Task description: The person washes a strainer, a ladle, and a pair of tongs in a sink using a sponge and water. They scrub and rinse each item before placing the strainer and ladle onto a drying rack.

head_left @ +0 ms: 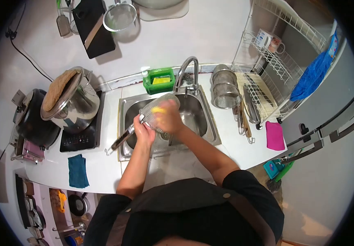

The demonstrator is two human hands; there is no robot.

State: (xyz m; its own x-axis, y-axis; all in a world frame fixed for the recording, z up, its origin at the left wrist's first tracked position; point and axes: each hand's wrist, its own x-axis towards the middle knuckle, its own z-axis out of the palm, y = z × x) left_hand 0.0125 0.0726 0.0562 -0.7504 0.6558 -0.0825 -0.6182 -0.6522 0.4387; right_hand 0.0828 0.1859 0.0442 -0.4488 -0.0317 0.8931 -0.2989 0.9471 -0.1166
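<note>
A metal mesh strainer [146, 110] with a dark handle is held tilted over the sink [201, 119]. My left hand [145, 132] is closed around it where the handle meets the mesh, and the hooked handle end points down to the left. Against the mesh, my right hand [170, 117] presses a yellow sponge [158, 110]; its fingers are slightly blurred. Behind the strainer stands the curved faucet [190, 67]. A green caddy [160, 87] at the back edge holds another yellow sponge [161, 80] and a pump bottle [145, 76].
On the left, a large steel pot [80, 108] sits on an induction cooker [78, 141], beside a black cooker [37, 119] and a teal cloth [77, 171]. Cylindrical strainers [225, 88], a white dish rack [281, 69] and a pink cloth [275, 136] are on the right.
</note>
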